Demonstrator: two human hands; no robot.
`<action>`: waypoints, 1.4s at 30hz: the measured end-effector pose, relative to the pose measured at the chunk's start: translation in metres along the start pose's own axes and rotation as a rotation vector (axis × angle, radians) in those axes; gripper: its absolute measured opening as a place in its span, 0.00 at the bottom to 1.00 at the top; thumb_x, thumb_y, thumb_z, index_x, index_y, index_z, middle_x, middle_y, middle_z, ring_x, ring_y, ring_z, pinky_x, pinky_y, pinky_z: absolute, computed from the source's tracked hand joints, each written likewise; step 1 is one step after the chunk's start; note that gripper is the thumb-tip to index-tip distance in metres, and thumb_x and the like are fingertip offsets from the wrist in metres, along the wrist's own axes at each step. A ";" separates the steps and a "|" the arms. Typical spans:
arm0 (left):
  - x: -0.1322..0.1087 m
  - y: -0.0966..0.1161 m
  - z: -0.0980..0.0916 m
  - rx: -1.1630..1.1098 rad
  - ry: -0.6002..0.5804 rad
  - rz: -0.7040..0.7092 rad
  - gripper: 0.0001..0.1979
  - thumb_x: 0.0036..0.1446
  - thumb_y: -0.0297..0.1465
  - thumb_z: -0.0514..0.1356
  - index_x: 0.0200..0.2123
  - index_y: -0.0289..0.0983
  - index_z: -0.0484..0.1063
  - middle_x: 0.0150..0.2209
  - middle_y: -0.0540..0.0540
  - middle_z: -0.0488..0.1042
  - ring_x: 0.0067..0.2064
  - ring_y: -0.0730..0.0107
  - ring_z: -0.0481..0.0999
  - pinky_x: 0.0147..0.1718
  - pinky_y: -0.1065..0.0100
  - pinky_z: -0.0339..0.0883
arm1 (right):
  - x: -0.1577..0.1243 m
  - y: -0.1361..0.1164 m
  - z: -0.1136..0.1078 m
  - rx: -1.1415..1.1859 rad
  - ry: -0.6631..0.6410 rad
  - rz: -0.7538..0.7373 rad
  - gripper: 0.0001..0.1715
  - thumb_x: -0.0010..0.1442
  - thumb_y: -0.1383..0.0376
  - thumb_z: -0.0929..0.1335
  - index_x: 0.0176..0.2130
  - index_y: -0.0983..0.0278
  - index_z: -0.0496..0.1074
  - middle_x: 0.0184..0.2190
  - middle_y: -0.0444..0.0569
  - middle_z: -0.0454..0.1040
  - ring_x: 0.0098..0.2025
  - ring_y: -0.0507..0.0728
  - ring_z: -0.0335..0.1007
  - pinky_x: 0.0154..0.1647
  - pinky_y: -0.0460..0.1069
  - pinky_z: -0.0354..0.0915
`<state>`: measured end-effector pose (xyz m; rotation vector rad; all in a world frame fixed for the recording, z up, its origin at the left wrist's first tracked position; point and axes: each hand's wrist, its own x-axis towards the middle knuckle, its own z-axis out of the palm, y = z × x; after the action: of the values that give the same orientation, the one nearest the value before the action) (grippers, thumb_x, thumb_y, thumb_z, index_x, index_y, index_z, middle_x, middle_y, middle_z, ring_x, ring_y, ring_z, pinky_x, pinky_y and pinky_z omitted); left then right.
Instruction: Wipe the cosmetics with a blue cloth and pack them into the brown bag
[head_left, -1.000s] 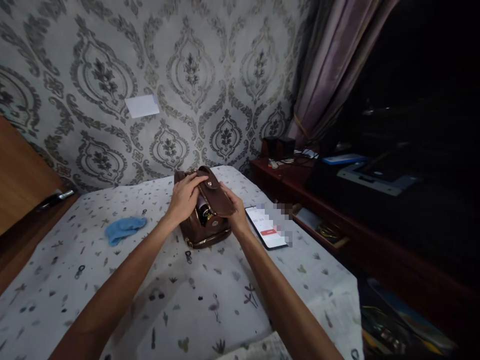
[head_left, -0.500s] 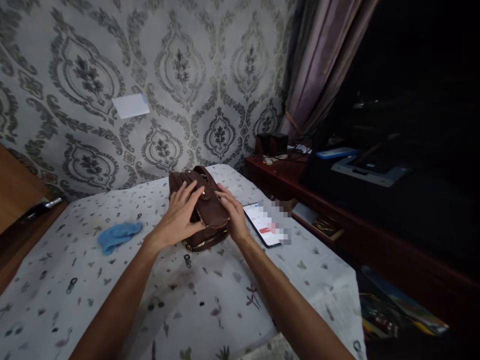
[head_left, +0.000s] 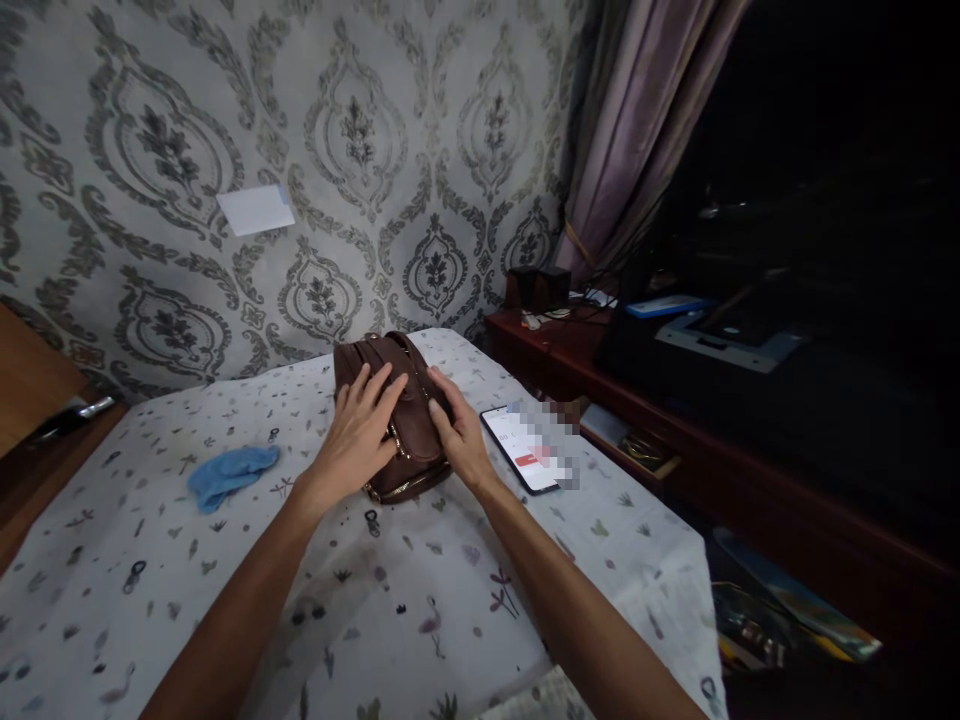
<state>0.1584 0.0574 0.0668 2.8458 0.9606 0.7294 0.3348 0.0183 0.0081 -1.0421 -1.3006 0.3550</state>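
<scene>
A brown leather-like bag [head_left: 414,405] with gold-toned zippers lies on the patterned white cloth, its strap at the far end. My left hand [head_left: 358,435] rests flat on the bag's left side and top, fingers spread, covering part of the front flap. Along the right edge lies my right hand [head_left: 463,440], its fingers stretched out and its thumb on the flap. Neither hand wraps round the bag. Just right of my right hand, a phone [head_left: 517,450] lies face up with its screen lit, partly blurred out.
A crumpled blue cloth [head_left: 232,475] lies to the left on the patterned bedsheet [head_left: 352,620]. The papered wall [head_left: 352,200] rises behind the bag. To the right stands a dark red cabinet [head_left: 540,350] with cables on top and an open drawer [head_left: 637,448].
The bag's flap now sits lower and flatter against its front. My right thumb has come over onto the flap, and my left fingers have shifted slightly, covering the snap.
</scene>
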 end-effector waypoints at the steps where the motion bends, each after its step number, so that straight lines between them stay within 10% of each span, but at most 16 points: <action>1: 0.000 0.000 0.001 -0.002 0.001 -0.001 0.40 0.55 0.21 0.55 0.70 0.45 0.50 0.74 0.40 0.48 0.75 0.44 0.39 0.68 0.36 0.45 | -0.001 0.001 0.001 -0.026 0.011 0.002 0.34 0.68 0.45 0.61 0.65 0.58 0.65 0.68 0.52 0.63 0.71 0.60 0.56 0.74 0.60 0.49; 13: -0.001 -0.003 0.004 -0.050 -0.044 -0.030 0.38 0.60 0.24 0.53 0.71 0.48 0.48 0.75 0.43 0.45 0.75 0.46 0.36 0.69 0.37 0.43 | -0.008 0.002 -0.005 -0.343 -0.221 -0.125 0.56 0.58 0.35 0.66 0.72 0.62 0.53 0.75 0.61 0.41 0.76 0.68 0.37 0.74 0.66 0.43; 24: -0.002 -0.016 -0.021 -0.109 -0.217 0.122 0.36 0.69 0.38 0.51 0.73 0.56 0.36 0.76 0.52 0.35 0.75 0.43 0.32 0.70 0.38 0.41 | -0.011 0.010 -0.002 -0.382 -0.186 -0.217 0.51 0.59 0.39 0.67 0.72 0.57 0.52 0.75 0.57 0.42 0.75 0.69 0.40 0.73 0.68 0.46; 32: -0.002 -0.017 -0.027 -0.173 -0.245 0.125 0.33 0.69 0.33 0.49 0.73 0.57 0.42 0.76 0.55 0.34 0.75 0.49 0.32 0.71 0.40 0.41 | -0.010 0.011 -0.001 -0.376 -0.167 -0.187 0.53 0.58 0.39 0.69 0.71 0.56 0.53 0.74 0.57 0.42 0.75 0.69 0.39 0.73 0.68 0.46; 36: 0.003 -0.028 -0.036 -0.309 -0.196 0.096 0.29 0.66 0.42 0.55 0.69 0.54 0.57 0.73 0.50 0.51 0.74 0.48 0.48 0.68 0.48 0.56 | -0.011 0.009 0.001 -0.395 -0.153 -0.178 0.49 0.59 0.42 0.70 0.70 0.55 0.55 0.74 0.57 0.44 0.75 0.70 0.41 0.72 0.68 0.47; 39: 0.022 -0.059 -0.037 -0.628 -0.027 -0.070 0.24 0.63 0.46 0.56 0.59 0.45 0.72 0.62 0.42 0.71 0.64 0.50 0.69 0.60 0.55 0.67 | -0.011 0.006 0.003 -0.402 -0.129 -0.180 0.46 0.60 0.44 0.70 0.70 0.55 0.56 0.73 0.57 0.46 0.74 0.69 0.44 0.72 0.68 0.48; 42: 0.053 -0.097 -0.025 -0.771 0.295 -0.600 0.23 0.57 0.50 0.60 0.46 0.40 0.76 0.50 0.43 0.79 0.57 0.55 0.74 0.49 0.63 0.71 | -0.011 0.004 0.005 -0.403 -0.119 -0.183 0.45 0.60 0.45 0.70 0.69 0.55 0.57 0.72 0.58 0.47 0.74 0.68 0.46 0.73 0.67 0.48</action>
<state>0.1299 0.1637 0.0924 1.7096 1.1504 1.1289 0.3285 0.0145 -0.0026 -1.2383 -1.6026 0.0128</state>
